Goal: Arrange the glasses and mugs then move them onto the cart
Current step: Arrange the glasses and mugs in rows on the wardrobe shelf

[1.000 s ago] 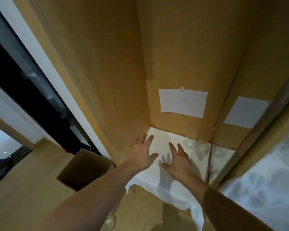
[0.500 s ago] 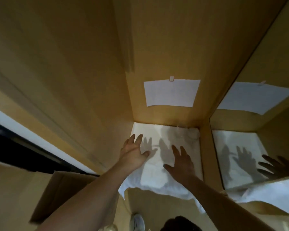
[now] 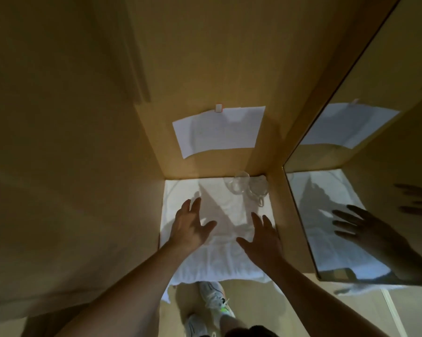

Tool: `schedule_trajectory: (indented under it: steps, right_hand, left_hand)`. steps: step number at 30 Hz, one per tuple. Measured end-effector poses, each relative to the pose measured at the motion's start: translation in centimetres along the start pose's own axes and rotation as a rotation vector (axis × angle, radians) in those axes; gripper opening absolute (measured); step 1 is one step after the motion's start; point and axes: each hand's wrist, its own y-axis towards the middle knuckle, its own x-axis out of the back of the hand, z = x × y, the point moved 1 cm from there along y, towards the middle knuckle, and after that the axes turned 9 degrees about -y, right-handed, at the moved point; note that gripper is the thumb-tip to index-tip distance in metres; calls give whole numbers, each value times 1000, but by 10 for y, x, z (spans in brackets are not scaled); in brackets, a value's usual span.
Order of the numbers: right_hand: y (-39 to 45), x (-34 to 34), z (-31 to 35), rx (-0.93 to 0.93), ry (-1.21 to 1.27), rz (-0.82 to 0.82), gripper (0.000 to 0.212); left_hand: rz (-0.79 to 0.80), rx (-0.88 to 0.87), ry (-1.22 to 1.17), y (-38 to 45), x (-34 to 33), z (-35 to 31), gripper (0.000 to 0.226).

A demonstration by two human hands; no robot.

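Over the near half of the white cloth (image 3: 193, 261), inside a wooden alcove, the left hand (image 3: 189, 228) hovers with fingers spread and holds nothing. Just beside it, the right hand (image 3: 262, 239) is spread the same way, also empty. Well beyond both, the clear glasses (image 3: 247, 187) cluster in the far right corner, touching one another; how many is hard to tell. Clear glass in dim light is easy to misjudge, so a reaching hand could knock one into its neighbour. Dragging the loose cloth could topple them. A mirror panel (image 3: 365, 190) on the right may mislead depth.
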Motion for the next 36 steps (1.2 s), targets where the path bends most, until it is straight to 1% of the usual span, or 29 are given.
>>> schedule_trajectory:
  steps: [5,9,14,19,22,27,30,33,34,36]
  right_hand:
    - [50,-8,-14,-118,164,-49,91]
    - [94,-24,-29,-245,274,-106,87]
    - [147,-51,-42,-307,327,-77,88]
    - [192,-80,-51,-376,411,-83,86]
    - [212,-92,-60,-431,462,-87,85]
    - [239,-115,-81,-527,568,-54,89]
    - [258,-124,-86,-592,713,-25,90]
    - [275,-127,-87,-628,873,20,80]
    - [280,-128,-89,-633,907,37,71]
    - [281,-128,-93,-653,978,79,42]
  left_hand:
    - [-69,-33,-69,53,-14,-16,83]
    - [-84,-23,-125,104,-50,-17,81]
    - [7,-15,-158,161,-103,-8,83]
    - [38,6,-201,210,-144,5,82]
    - [53,26,-284,232,-165,11,86]
    - [55,-57,-259,279,-201,14,105]
    - [62,-112,-290,304,-218,12,107]
    - [126,-45,-385,324,-223,12,98]
    - [124,-33,-434,328,-223,13,94]
    - [103,-22,-495,329,-222,16,89]
